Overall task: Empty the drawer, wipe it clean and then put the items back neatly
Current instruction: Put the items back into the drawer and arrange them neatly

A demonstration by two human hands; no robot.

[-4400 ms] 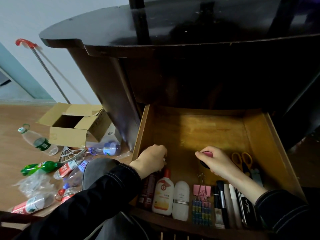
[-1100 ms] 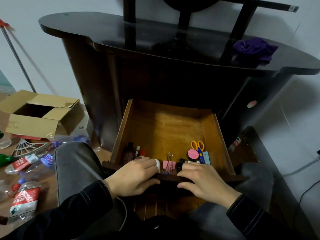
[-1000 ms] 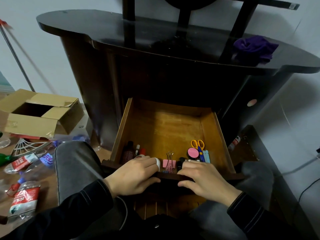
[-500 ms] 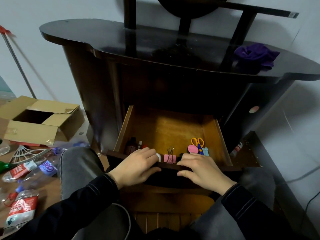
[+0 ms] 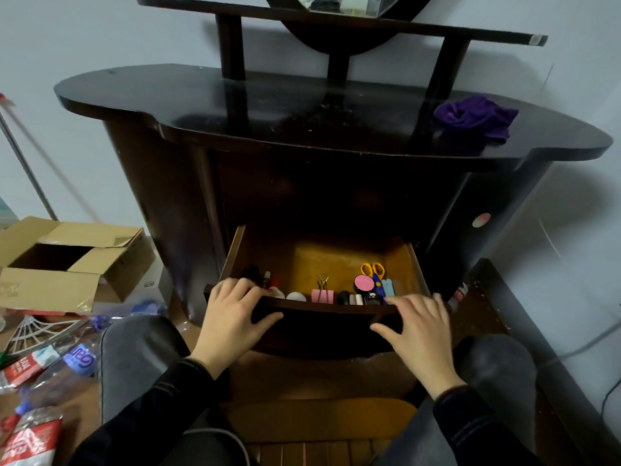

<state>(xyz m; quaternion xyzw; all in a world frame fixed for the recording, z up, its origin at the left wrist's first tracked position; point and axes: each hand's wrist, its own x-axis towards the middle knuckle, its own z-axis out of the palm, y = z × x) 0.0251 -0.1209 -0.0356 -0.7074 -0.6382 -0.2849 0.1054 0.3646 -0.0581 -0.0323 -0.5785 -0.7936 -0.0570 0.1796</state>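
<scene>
The drawer [image 5: 323, 314] stands partly pulled out of the dark dressing table [image 5: 302, 109], with its contents lined along the front wall, among them a pink binder clip [image 5: 322, 294], a round pink compact [image 5: 364, 283] and yellow-handled scissors [image 5: 373, 269]. The left hand [image 5: 232, 317] and right hand [image 5: 420, 327] lie on the front panel at opposite ends, fingers spread and near straight across the top rim, thumbs on the face, holding nothing. A purple cloth [image 5: 477, 117] lies on the tabletop; a cardboard box [image 5: 67, 264] and plastic bottles [image 5: 74, 361] lie on the floor to the left.
</scene>
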